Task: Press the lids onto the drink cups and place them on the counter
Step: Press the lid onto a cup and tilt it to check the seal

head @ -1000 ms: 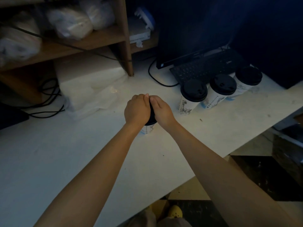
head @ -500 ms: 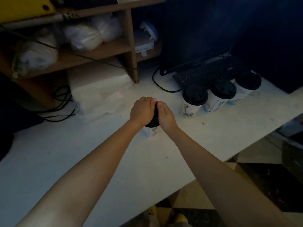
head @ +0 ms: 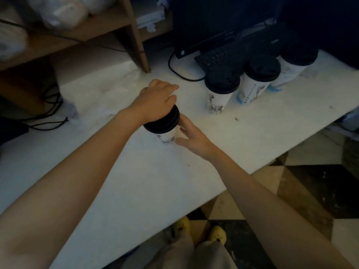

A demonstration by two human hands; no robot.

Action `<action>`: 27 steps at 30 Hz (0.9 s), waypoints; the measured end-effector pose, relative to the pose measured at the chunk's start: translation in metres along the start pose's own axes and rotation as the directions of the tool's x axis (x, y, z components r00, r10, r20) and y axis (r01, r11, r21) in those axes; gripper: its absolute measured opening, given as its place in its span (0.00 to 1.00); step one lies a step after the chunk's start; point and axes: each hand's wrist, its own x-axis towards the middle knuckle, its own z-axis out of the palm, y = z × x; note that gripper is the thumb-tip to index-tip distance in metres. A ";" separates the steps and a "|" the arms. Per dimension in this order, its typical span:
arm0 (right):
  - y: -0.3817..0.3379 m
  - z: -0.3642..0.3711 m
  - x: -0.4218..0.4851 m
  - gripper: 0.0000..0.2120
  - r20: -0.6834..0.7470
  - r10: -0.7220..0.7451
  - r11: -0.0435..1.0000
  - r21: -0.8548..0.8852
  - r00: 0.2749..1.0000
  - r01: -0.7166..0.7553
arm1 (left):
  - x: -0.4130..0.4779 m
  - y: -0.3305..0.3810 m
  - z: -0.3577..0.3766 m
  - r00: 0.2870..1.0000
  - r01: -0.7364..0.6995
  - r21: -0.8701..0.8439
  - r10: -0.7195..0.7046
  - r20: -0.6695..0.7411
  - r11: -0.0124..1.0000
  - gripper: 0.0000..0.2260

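A white printed drink cup (head: 168, 135) with a black lid (head: 165, 123) stands on the white counter (head: 136, 181), near its middle. My left hand (head: 155, 101) lies on top of the lid, palm down, with the fingers curled past its far edge. My right hand (head: 192, 138) touches the cup's right side, fingers and thumb spread around the wall. To the right, three more lidded cups stand in a row: the nearest cup (head: 219, 98), the middle cup (head: 252, 90) and the far cup (head: 289, 72).
A keyboard (head: 229, 55) and a dark monitor (head: 213, 22) sit behind the cup row. A wooden shelf post (head: 136, 35) and a white box (head: 97, 84) stand at the back left, with black cables (head: 48, 113) beside them. The counter's front edge runs diagonally at the lower right.
Both hands were clasped around the lid. Now my right hand has dropped to the cup's side, and my left hand stays on top of the lid.
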 end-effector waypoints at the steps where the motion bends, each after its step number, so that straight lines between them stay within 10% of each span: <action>1: 0.002 -0.002 0.005 0.39 0.035 0.011 1.000 -0.026 0.999 -0.010 | -0.001 0.007 0.003 0.999 0.034 -0.016 -0.034 -0.005 0.999 0.21; 15: 0.020 -0.013 0.049 0.40 0.242 0.029 0.999 -0.045 0.970 -0.019 | -0.001 0.017 0.029 0.982 0.135 0.138 -0.115 -0.149 0.981 0.20; 27: 0.024 0.012 0.037 0.36 -0.109 -0.054 0.998 -0.018 0.993 0.052 | -0.007 0.010 0.021 0.947 0.181 0.133 -0.136 -0.291 0.974 0.25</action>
